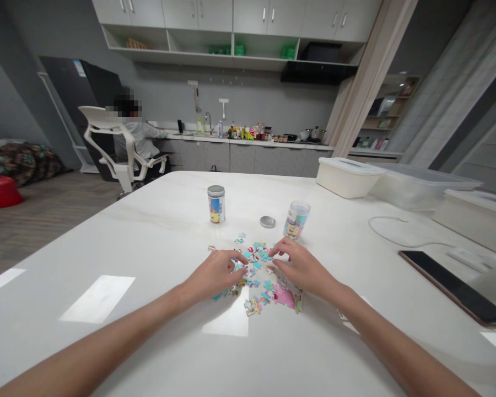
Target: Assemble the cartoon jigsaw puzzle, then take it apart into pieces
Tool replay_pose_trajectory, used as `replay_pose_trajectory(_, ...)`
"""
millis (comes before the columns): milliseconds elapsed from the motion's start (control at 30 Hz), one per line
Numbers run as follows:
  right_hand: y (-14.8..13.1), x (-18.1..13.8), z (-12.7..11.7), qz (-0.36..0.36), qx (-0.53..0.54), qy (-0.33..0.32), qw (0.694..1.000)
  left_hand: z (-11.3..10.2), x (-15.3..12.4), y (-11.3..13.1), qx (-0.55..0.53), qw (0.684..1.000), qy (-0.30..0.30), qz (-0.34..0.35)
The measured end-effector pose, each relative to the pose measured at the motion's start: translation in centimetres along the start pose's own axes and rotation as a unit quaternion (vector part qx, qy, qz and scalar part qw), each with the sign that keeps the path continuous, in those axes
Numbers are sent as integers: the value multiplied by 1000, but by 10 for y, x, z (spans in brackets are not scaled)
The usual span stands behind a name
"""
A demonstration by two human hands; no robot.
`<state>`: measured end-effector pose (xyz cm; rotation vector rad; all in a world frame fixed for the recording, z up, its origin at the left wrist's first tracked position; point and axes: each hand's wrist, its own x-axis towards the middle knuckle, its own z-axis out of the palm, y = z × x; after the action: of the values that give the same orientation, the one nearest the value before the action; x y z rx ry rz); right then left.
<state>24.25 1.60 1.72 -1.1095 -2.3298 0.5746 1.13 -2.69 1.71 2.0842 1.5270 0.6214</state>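
Note:
Loose jigsaw pieces (254, 264) in blue, white and red lie heaped on the white table between my hands. My left hand (217, 270) is over the left side of the heap, thumb and forefinger apart, with no piece visible between them. On the other side, my right hand (300, 264) has its fingers curved and apart at the heap's edge; its fingertips are close to some pieces. Nearer to me is a joined puzzle section (284, 296) with a pink figure, partly covered by my right hand. Joined yellow and blue pieces (254, 305) adjoin it on the left.
Behind the pieces stand a lidded jar (216, 205), a loose metal lid (267, 221) and an open clear jar (296, 219). A phone (454, 284), a white cable (397, 241) and storage boxes (349, 177) are on the right. A person (138, 138) sits across the room.

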Motion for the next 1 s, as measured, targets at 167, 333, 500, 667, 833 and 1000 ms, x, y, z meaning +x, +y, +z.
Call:
replay_pose_trajectory(167, -7, -6, -17, -53, -33, -144, 988, 0, -3, 5, -22, 999, -19, 14)
replay_pose_trajectory(333, -9, -8, -12, -32, 8, -190, 981, 6, -7, 7, -12, 998, -43, 34)
replay_pose_trajectory(500, -11, -10, -8, -12, 37, -205, 978, 10, -11, 7, 49, 995, -55, 62)
replay_pose_trajectory(667, -14, -10, -8, -5, 37, -199, 979, 8, -15, 10, 107, 979, -114, 134)
replay_pose_trajectory(833, -11, -9, -2, -11, 44, -201, 979, 8, -18, 10, 131, 965, -105, 200)
replay_pose_trajectory(1000, -9, -9, 1, -31, 41, -184, 982, 9, -18, 7, 213, 943, -62, 248)
